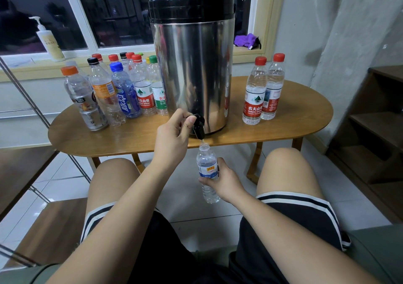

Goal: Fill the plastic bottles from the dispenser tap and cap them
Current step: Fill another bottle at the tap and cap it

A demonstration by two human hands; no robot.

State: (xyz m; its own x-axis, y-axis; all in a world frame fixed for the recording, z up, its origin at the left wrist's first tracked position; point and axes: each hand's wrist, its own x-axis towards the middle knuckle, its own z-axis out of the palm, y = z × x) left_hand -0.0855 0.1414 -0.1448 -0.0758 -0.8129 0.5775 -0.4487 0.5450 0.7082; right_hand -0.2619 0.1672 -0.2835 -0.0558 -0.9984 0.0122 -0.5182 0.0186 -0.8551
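The left hand (172,135) reaches to the near edge of the oval wooden table (283,128). Its fingers are curled and the thumb is closed on the black handle of the dispenser tap (198,124), low on the front of the stainless steel dispenser (192,65).

The right hand (224,181) holds a small plastic bottle (207,166) just below that tap, lower than the tabletop and between the person's knees. Its fingers and thumb are wrapped round the bottle's right side, at the label and just beneath it. The bottle has no cap and leans a little to the left. Its shoulder and open mouth rise above the grip, with the mouth just under the spout, and its ribbed base sticks out below the hand. The water level inside cannot be made out.

On the table left of the dispenser stands a cluster of capped bottles (113,91) with red, black, blue, orange and green caps. To the right, two red-capped Nongfu Spring bottles (254,93) stand upright, just beside each other. On the far windowsill are a pump bottle (49,41) at left and a purple cloth (245,40) at right.
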